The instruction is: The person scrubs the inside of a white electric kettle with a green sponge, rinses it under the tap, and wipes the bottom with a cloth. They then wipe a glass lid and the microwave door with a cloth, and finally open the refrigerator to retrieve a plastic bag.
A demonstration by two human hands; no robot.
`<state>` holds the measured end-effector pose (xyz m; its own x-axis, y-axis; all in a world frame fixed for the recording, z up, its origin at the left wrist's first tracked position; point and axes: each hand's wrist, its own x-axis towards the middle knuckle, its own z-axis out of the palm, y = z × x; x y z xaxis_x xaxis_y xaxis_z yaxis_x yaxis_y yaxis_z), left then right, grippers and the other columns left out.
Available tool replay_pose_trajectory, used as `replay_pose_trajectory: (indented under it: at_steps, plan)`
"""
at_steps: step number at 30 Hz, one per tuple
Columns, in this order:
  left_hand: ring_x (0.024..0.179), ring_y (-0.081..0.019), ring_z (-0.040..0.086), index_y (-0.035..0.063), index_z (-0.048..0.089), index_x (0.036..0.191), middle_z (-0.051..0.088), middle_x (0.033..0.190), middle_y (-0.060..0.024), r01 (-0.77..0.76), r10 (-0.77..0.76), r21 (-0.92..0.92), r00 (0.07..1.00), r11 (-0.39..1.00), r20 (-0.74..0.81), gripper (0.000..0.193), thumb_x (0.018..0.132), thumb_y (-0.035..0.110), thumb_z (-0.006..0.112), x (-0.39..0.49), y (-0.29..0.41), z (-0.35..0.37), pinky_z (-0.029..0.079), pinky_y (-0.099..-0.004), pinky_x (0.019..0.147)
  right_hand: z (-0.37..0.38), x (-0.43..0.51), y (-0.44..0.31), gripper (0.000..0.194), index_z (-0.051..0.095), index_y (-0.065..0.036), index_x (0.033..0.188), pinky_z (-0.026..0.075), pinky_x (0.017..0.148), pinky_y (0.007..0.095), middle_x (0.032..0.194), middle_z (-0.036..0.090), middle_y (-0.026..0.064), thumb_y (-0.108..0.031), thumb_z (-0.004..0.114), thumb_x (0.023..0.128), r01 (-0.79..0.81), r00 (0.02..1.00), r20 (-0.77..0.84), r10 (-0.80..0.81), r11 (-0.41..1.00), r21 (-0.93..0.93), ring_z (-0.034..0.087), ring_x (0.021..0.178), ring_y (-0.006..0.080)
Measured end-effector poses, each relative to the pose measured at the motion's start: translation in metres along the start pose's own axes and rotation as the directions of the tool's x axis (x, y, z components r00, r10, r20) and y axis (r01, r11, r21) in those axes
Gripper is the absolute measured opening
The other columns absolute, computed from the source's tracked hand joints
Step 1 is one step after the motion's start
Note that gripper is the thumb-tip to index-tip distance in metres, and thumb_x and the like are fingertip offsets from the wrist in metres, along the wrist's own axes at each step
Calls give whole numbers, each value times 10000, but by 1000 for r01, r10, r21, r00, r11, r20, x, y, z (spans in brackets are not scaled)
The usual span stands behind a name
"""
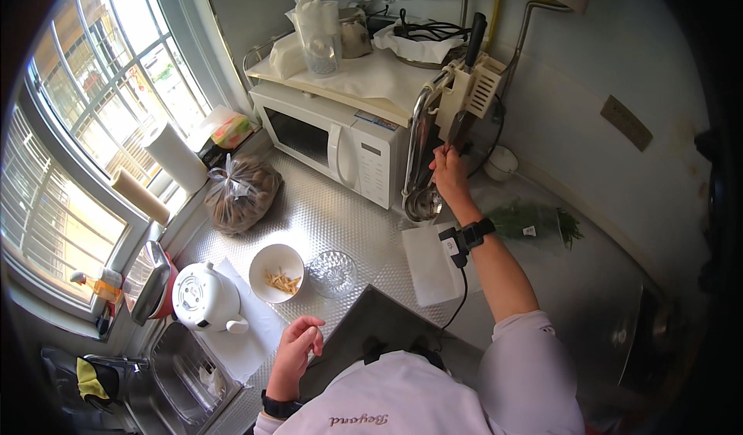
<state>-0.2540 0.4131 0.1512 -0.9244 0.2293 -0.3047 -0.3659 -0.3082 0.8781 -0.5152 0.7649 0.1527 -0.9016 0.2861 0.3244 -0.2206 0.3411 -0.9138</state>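
Observation:
My right hand (451,174) is raised beside the hanging utensil rack, its fingers curled around the lower end of a blade-like metal utensil (457,128). That piece points up towards the cream utensil holder (455,95); its handle is hidden in my hand. A black handle (476,40) stands up out of the holder. Metal ladles (424,204) hang just below my right hand. My left hand (299,342) hovers near the counter's front edge, fingers loosely bent and apart, with nothing in it. Beyond it are a white bowl with pale strips (277,273) and a clear glass dish (332,273).
A white microwave (331,139) stands under a loaded shelf. Left of it lies a tied plastic bag of brown produce (244,194). A white appliance (206,297) sits by the steel sink (183,371). Bagged greens (525,223) and white paper (426,266) lie at right.

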Motion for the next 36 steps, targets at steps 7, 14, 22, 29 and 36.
replay_pose_trajectory:
  at_steps: [7, 14, 22, 29, 36]
  plan:
    - [549, -89, 495, 22, 549, 990, 533, 646, -18, -17, 18, 12, 998, 1000, -60, 163, 882, 139, 514, -3, -7, 15, 390, -198, 501, -11, 3, 8, 199, 503, -47, 957, 410, 428, 267, 637, 530, 36, -226, 420, 940, 3, 1000, 23, -2, 998, -60, 488, 499, 122]
    - [548, -84, 492, 26, 550, 990, 526, 642, -10, -11, 11, 7, 997, 1000, -73, 165, 880, 144, 517, -4, -14, 25, 388, -194, 500, -30, -12, -8, 222, 504, -35, 961, 389, 412, 239, 636, 516, 23, -232, 403, 946, -12, 999, 41, 12, 1000, 4, 461, 478, 94]
    - [558, -71, 482, 26, 545, 987, 524, 670, -2, 26, -24, 15, 994, 1000, -106, 168, 883, 155, 520, -8, -20, 37, 387, -191, 514, -24, -51, -62, 151, 486, -55, 960, 397, 480, 215, 689, 487, 6, -178, 400, 944, -338, 927, 373, 48, 542, 769, 415, 513, 58]
    - [563, -81, 494, 24, 547, 972, 538, 695, -18, 3, -7, -22, 984, 1000, -180, 137, 895, 119, 486, -19, -30, 41, 408, -196, 516, -2, -74, -100, 92, 476, -83, 898, 412, 546, 276, 688, 471, 34, -95, 399, 851, -365, 897, 442, -18, 534, 763, 431, 579, 109]
    - [614, -56, 520, 24, 549, 1030, 577, 791, -20, -54, 40, -37, 948, 998, -316, 183, 891, 135, 505, -21, -38, 34, 417, -187, 550, 24, -83, -96, 106, 483, -69, 907, 422, 538, 267, 685, 485, 34, -114, 392, 876, -425, 835, 548, -53, 571, 703, 423, 555, 92]
